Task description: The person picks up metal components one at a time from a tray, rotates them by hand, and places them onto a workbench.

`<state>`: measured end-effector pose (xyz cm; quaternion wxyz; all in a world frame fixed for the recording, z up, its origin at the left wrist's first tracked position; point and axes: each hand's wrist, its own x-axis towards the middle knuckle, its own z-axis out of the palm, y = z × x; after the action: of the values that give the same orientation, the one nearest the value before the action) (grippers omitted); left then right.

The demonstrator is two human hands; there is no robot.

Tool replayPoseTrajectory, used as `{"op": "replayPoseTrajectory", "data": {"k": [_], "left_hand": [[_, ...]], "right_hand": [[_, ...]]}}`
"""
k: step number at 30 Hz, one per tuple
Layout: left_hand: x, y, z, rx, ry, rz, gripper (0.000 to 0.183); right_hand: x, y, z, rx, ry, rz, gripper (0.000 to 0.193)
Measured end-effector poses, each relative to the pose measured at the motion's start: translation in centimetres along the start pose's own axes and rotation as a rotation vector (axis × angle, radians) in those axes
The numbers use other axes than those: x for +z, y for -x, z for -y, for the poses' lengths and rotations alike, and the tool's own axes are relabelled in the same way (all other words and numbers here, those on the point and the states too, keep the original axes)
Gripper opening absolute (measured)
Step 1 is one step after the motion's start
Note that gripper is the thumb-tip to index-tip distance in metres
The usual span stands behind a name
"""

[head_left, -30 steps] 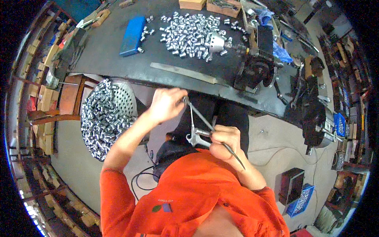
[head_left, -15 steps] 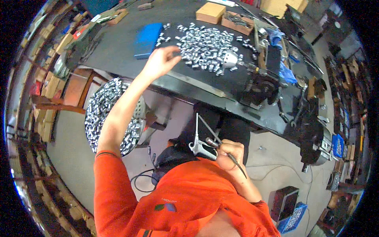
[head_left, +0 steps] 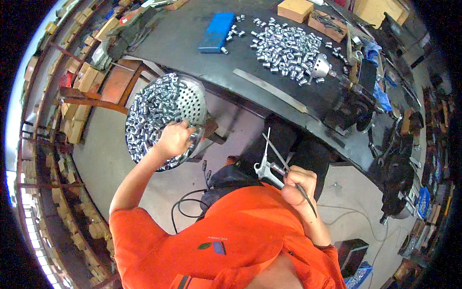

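My left hand [head_left: 177, 138] is down in a round perforated metal colander [head_left: 196, 101], over a heap of small shiny metal sleeves [head_left: 149, 113]. Its fingers are curled; whatever is under them is hidden. Close to my body, my right hand [head_left: 299, 185] is closed around a thin dark rod [head_left: 308, 200] that slants up to the left. One metal sleeve [head_left: 277, 167] shows at its fingers, beside or on the rod. A grey air blow gun [head_left: 262, 169] with a long thin nozzle is just left of that hand; whether the hand also grips it, I cannot tell.
On the dark workbench [head_left: 192, 67] lie a spread of loose metal sleeves [head_left: 284, 48], a blue box [head_left: 216, 33] and a flat metal bar [head_left: 269, 89]. A machine with a perforated cone [head_left: 320, 67] stands at the right. A wooden stool [head_left: 118, 84] is behind the colander.
My left hand has left the bench edge near the blue box and come down into the colander. My right hand keeps its hold on the rod. The whole view has shifted.
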<state>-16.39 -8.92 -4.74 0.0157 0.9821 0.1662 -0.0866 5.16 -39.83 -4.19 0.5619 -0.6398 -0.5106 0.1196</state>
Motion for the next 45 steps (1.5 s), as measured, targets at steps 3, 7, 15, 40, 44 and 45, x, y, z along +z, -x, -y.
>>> {"op": "replayPoseTrajectory", "data": {"k": [3, 7, 15, 40, 44, 45], "left_hand": [[1.3, 0.1, 0.6, -0.007, 0.023, -0.114, 0.029], [1.3, 0.6, 1.1, -0.075, 0.033, -0.126, 0.022], [0.0, -0.5, 1.6, -0.032, -0.076, -0.211, 0.016], [-1.2, -2.6, -13.6, -0.063, 1.696, 0.124, 0.023], [-2.1, -2.6, -14.1, -0.005, 1.664, 0.097, 0.016], [-2.0, -2.6, -14.1, 0.029, 1.619, 0.066, 0.016]], "right_hand": [[-0.3, 0.3, 0.3, 0.036, -0.012, -0.015, 0.025], [-0.4, 1.4, -0.8, 0.082, -0.018, 0.006, 0.028], [-0.1, 0.2, 0.3, 0.055, -0.096, 0.030, 0.023], [1.1, -0.9, 1.1, 0.133, 0.156, 0.280, 0.019], [1.4, -0.8, 1.0, 0.171, 0.098, 0.259, 0.018], [1.3, -0.8, 0.8, 0.176, 0.069, 0.257, 0.019]]}}
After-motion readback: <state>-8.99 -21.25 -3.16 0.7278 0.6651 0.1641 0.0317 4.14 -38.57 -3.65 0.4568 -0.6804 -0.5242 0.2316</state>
